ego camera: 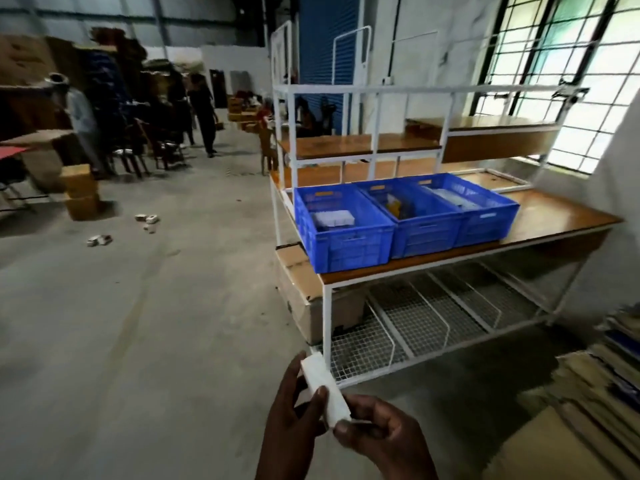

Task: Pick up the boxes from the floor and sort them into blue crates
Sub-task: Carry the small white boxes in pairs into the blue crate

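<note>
**White box in both hands, crates ahead**

The person holds a small white box [323,389] low in front of the body, well short of the table [561,221]. The left hand [289,410] curls round the box's upper part, thumb lying across its top face. The right hand [377,436] pinches its near end between thumb and curled fingers.

The box is long and narrow, with crisp edges, and looks like thin card. It is probably light and fairly stiff, but it might dent if squeezed hard on the broad faces. Its surface looks smooth, so a pinch on one end alone could slip. Holding it across the narrow sides near the middle should be safer, and one hand would likely be enough.

Three blue crates [426,237] stand side by side on the table, touching. The left one holds white packs, the middle one something yellow, and the right one pale items. More loose boxes [148,219] lie on the floor [173,323] far to the left.

No writing can be read on the box. Its visible faces look plain, and the picture is blurred. Orange tags [325,194] sit on the crates' far walls, but they are too small to read.
</note>
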Available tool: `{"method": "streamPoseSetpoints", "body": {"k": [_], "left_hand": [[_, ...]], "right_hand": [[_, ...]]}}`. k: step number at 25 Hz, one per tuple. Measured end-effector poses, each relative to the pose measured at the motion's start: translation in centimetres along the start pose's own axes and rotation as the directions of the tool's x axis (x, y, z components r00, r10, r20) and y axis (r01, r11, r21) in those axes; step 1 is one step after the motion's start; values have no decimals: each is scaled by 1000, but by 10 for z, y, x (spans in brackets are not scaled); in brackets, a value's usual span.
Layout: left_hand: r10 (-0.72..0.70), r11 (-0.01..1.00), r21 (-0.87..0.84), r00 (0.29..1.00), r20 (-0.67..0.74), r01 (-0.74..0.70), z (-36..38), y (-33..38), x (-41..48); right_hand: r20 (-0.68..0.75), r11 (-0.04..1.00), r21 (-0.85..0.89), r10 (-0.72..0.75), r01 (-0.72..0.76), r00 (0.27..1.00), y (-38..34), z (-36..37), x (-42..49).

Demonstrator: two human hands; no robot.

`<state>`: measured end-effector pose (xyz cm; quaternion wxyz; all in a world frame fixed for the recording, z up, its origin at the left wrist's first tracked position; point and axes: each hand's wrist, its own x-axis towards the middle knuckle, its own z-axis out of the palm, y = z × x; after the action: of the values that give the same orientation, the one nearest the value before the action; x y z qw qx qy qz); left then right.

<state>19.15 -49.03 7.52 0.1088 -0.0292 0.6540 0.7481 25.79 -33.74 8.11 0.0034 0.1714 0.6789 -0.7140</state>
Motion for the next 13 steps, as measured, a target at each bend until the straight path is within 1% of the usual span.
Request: {"method": "streamPoseSetpoints", "body": {"k": [2, 3, 5, 7, 9, 13], "left_hand": [[2, 1000, 26, 997, 74, -4, 27, 9, 62], [8, 999, 37, 995, 101, -12, 41, 12, 95], [1, 999, 38, 989, 145, -7, 72, 10, 164], [27, 997, 66, 986, 162, -38, 99, 5, 219], [60, 993, 88, 989, 135, -72, 122, 10, 270], [111, 988, 107, 993, 31, -114, 151, 40, 387]], "right_hand": [[-126, 999, 35, -8, 12, 992, -9, -12, 51], [-160, 999, 48, -15, 23, 987, -15, -18, 79], [-201, 993, 104, -29, 51, 979, -27, -34, 140], [-231, 990, 134, -23, 55, 973, -37, -49, 201], [-241, 983, 179, 5, 40, 971, -55, -62, 263], [-168, 983, 182, 25, 6, 986, -99, -68, 402]]}}
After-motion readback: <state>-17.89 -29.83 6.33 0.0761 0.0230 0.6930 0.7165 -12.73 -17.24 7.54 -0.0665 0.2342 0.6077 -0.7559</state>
